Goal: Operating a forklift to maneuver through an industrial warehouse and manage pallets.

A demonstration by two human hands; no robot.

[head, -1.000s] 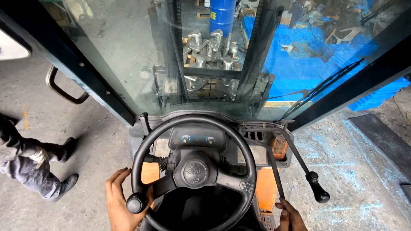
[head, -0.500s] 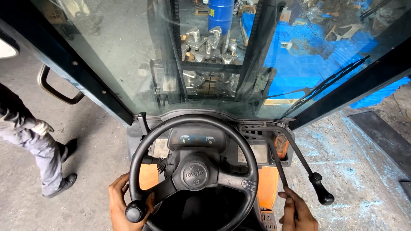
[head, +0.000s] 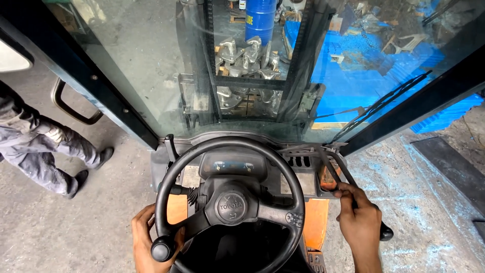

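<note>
I sit in a forklift cab behind a black steering wheel (head: 230, 202). My left hand (head: 146, 242) wraps the wheel's lower left rim beside its round black spinner knob (head: 161, 248). My right hand (head: 359, 222) is closed around a thin black control lever (head: 339, 172) to the right of the dashboard; a second lever's black knob (head: 386, 232) shows just past that hand. An orange cowl (head: 316, 222) lies below the wheel.
Through the windscreen the mast (head: 298, 65) stands ahead, with a pallet of metal castings (head: 245, 55), a blue drum (head: 260, 20) and blue crates (head: 374, 76). A person in grey trousers (head: 40, 151) stands on the concrete at left, by the cab's grab handle (head: 70, 108).
My right hand rose from near my lap and closed on the control lever. The person at left stepped closer alongside the cab. My left hand stayed on the wheel.
</note>
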